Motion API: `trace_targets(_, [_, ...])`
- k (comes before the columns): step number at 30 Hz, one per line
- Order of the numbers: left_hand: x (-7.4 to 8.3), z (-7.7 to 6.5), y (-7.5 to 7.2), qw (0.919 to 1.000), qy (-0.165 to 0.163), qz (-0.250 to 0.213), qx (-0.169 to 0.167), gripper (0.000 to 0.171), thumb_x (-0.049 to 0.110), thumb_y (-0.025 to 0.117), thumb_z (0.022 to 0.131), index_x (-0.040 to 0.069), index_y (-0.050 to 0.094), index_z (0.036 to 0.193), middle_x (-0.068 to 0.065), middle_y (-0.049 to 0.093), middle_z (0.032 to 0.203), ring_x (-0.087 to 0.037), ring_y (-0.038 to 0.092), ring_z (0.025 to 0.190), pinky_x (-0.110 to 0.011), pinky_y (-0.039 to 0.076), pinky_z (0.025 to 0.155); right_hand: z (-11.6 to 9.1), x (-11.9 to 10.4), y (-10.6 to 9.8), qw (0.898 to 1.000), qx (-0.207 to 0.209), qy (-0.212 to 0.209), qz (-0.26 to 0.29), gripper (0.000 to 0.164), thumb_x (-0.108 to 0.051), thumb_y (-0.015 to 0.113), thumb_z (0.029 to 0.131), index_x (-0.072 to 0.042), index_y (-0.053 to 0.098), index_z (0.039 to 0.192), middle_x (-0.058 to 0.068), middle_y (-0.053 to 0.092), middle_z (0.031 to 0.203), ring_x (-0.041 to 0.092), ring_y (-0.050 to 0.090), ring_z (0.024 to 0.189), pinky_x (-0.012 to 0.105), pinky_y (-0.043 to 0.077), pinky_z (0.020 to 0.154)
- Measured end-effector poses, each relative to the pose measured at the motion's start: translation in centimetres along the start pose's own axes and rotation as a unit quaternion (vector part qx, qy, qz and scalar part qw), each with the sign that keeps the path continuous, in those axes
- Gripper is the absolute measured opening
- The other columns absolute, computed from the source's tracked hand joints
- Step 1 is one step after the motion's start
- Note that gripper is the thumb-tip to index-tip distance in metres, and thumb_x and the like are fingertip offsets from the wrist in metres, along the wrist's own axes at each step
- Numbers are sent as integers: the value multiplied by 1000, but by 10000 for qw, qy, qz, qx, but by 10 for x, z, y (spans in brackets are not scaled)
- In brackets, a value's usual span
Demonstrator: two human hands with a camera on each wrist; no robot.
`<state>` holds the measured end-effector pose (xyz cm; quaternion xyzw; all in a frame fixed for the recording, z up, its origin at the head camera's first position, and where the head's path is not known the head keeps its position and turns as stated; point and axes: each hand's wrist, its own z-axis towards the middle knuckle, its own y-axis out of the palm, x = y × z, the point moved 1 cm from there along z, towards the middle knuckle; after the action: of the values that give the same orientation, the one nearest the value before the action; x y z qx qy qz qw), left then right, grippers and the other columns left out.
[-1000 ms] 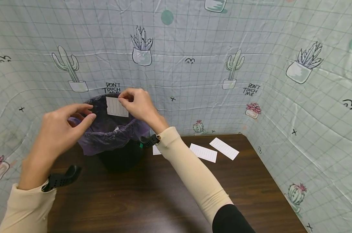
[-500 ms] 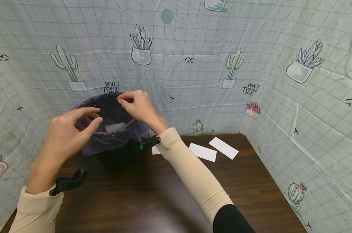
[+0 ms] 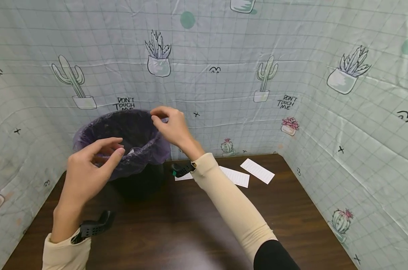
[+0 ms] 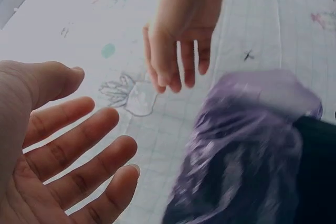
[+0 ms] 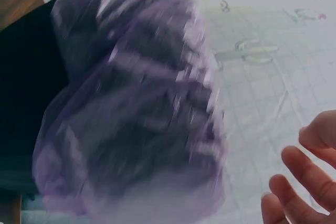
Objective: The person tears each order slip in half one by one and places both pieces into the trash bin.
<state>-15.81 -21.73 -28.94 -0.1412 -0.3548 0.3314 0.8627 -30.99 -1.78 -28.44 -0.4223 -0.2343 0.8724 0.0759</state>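
Observation:
A black bin [image 3: 140, 185] with a purple bag liner [image 3: 158, 150] over its rim stands at the back left of the table. A bit of white [image 3: 133, 151] shows just inside its mouth. My left hand [image 3: 89, 170] hovers at the bin's near left side, fingers relaxed and apart from the thumb, holding nothing. Above the bin's right rim is my right hand [image 3: 173, 125], loosely curved with nothing held; in the right wrist view its fingers [image 5: 310, 174] are spread beside the liner. Most of the bin's inside is hidden.
Lined white cards lie on the dark wooden table [image 3: 204, 225] right of the bin: one card [image 3: 257, 171] farthest right, another card [image 3: 236, 176] partly behind the right sleeve, a third card [image 3: 183, 177] under the wrist strap. A cactus-print curtain [image 3: 217, 90] encloses the table's back and sides.
The right hand let go of a lined white card, which fell into the bin. That hand then moved right, while the left hand drifted right and down.

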Motion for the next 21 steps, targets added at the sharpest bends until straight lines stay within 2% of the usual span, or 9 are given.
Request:
trace_targets(5, [3,-13,12,9990,-247,-362,64,29,4,75,92,9,76,120,21,70,98,10,62,85,-5,47,76,-7,25,-7,9987,510,13,-22,24,-9,60,100,-1,72,120,13,73,117,24,68,107,22,56,84])
trace_targets(8, [4,-23,19,9977,-305,-596,97,29,2,75,91,10,76,119,27,68,98,8,63,83,-6,48,74,-14,44,-11,9976,659,210,-46,25,-8,60,100,1,71,121,15,73,118,27,68,107,28,58,86])
trace_targets(14, [-1,-42,33,9920,-446,-1179,-15,28,-2,72,93,8,76,119,25,72,99,3,67,83,-10,51,73,-32,83,-16,9941,750,788,3,28,-7,61,98,3,69,123,19,72,117,31,68,107,40,56,92])
trace_targets(18, [-4,-53,40,9867,-703,-1466,-70,27,-4,70,94,6,75,118,16,75,100,0,69,85,-12,52,73,-44,105,-14,9922,624,1077,9,31,-8,62,97,4,67,125,20,72,115,33,68,108,44,55,95])
trace_targets(21, [-6,-61,45,9833,-815,-1623,-92,27,-5,70,94,5,75,118,13,75,100,-1,70,85,-13,52,72,-56,121,-9,9904,481,1294,-32,33,-9,62,98,4,65,128,20,71,117,34,66,111,46,54,96])
